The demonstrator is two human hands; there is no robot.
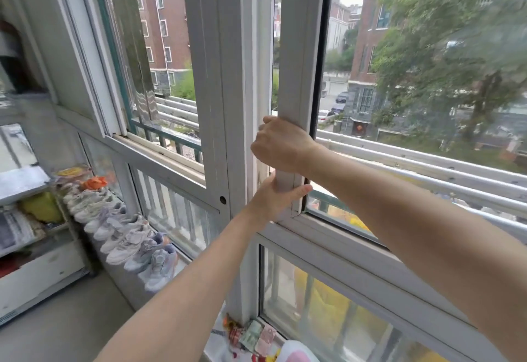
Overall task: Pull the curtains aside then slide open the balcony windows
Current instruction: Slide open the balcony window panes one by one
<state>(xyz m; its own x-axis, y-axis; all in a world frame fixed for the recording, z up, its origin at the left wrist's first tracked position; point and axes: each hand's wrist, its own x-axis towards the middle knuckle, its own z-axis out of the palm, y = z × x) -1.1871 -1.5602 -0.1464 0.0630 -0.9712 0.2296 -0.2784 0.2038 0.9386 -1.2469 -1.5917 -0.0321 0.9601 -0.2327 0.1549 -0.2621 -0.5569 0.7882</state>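
A white sliding window sash [299,47] stands in front of me, its left upright a narrow gap away from the white corner post [228,76]. My right hand [281,144] is wrapped around that upright at mid height. My left hand [278,199] grips the same upright just below, near the sash's bottom corner. The glass to the right of the upright looks out on trees and brick buildings. Another window [159,56] on the left wall stands slid open. No curtain is in view.
Several pale sneakers [128,236] line the low sill along the left wall. A shelf unit [25,219] with papers and bags stands at the far left. Small packets [251,336] lie on the sill below the sash. White outdoor rails [427,167] run beyond the glass.
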